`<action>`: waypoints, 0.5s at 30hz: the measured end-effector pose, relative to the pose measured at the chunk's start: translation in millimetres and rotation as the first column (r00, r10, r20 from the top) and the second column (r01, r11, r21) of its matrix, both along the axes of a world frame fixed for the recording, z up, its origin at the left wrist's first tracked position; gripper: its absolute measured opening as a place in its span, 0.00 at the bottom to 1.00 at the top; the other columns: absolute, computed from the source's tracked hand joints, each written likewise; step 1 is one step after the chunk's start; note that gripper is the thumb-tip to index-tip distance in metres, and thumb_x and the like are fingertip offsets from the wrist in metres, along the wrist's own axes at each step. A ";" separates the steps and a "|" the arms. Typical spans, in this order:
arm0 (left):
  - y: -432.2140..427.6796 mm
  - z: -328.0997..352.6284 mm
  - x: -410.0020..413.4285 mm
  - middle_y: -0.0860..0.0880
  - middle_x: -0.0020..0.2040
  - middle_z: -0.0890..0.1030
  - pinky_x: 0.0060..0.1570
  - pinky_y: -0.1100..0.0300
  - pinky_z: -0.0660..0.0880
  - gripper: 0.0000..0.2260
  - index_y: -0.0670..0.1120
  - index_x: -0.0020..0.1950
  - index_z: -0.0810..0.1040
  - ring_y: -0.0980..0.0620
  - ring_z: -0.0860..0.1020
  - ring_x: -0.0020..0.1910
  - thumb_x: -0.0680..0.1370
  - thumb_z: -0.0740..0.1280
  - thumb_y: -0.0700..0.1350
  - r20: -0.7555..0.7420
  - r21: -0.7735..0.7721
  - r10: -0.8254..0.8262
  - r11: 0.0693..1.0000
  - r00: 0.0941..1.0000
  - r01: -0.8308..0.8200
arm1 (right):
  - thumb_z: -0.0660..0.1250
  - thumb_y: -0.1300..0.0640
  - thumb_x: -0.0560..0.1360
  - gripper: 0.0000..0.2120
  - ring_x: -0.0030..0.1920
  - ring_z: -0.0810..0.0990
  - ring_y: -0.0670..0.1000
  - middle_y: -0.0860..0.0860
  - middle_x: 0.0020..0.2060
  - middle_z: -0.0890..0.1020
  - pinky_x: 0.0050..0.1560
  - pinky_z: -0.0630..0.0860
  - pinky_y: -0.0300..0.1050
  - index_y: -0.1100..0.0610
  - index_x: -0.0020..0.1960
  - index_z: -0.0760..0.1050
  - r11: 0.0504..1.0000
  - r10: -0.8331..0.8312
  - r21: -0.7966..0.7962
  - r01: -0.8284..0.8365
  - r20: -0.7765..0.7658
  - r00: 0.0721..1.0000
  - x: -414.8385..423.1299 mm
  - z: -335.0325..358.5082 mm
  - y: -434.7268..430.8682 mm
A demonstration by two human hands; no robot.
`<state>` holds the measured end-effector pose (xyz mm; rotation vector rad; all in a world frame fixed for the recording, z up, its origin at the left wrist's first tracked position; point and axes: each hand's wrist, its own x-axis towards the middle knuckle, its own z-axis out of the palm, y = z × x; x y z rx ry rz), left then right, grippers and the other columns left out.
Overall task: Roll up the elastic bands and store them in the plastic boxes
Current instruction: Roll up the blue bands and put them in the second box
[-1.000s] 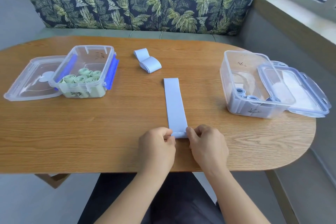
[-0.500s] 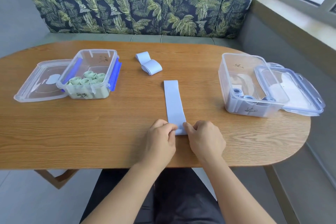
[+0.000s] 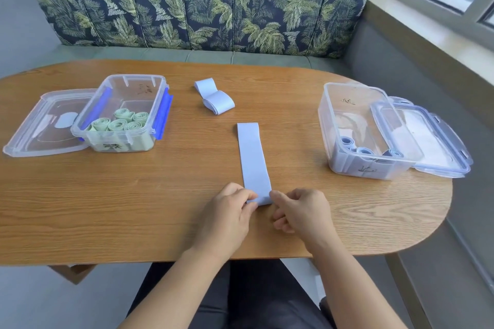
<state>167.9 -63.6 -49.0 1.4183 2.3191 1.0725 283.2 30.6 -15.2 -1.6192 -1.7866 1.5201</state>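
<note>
Roll just starting: left hand (image 3: 227,218) and right hand (image 3: 303,214), fingers curled, pinch the near end of the blue band (image 3: 253,160); next likely calls for a tight, even roll forward.

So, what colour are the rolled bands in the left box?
The rolled bands are pale green; the head view shows them best.

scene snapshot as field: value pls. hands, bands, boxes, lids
left hand: pinches near end of flat blue band
right hand: pinches the same end at its right corner
flat blue band: stretched out on table, far end free
spare blue band: loosely folded, far centre, untouched
left box: open, holds green rolls
right box: open, blue rolls by near wall
left lid: off, at left box's left
right lid: off, against right box's right side
</note>
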 end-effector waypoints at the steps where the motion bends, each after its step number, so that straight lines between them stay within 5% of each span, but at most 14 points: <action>1: -0.2 -1.3 -0.5 0.58 0.48 0.75 0.45 0.65 0.70 0.06 0.47 0.53 0.82 0.59 0.75 0.44 0.79 0.67 0.45 0.005 0.010 0.000 1.000 1.000 0.000 | 0.71 0.54 0.74 0.11 0.27 0.82 0.52 0.54 0.28 0.83 0.34 0.80 0.45 0.62 0.43 0.78 0.998 -0.019 -0.058 0.017 -0.044 0.999 -0.5 3.8 0.8; 6: -3.7 -9.6 -3.1 0.61 0.46 0.74 0.43 0.66 0.71 0.04 0.48 0.51 0.82 0.60 0.74 0.43 0.78 0.68 0.45 0.008 0.068 -0.024 0.997 1.000 0.024 | 0.72 0.58 0.75 0.10 0.36 0.86 0.53 0.58 0.33 0.85 0.36 0.81 0.40 0.65 0.50 0.77 0.952 -0.080 -0.306 0.013 -0.208 0.975 -3.8 11.7 2.0; 15: -6.4 -13.0 -5.1 0.61 0.46 0.75 0.43 0.72 0.70 0.08 0.49 0.51 0.81 0.62 0.75 0.44 0.78 0.65 0.49 0.034 0.147 -0.099 0.985 0.994 0.093 | 0.71 0.62 0.75 0.06 0.37 0.86 0.53 0.59 0.38 0.86 0.34 0.79 0.36 0.65 0.50 0.78 0.925 -0.194 -0.379 0.037 -0.383 0.903 -2.1 2.0 -2.3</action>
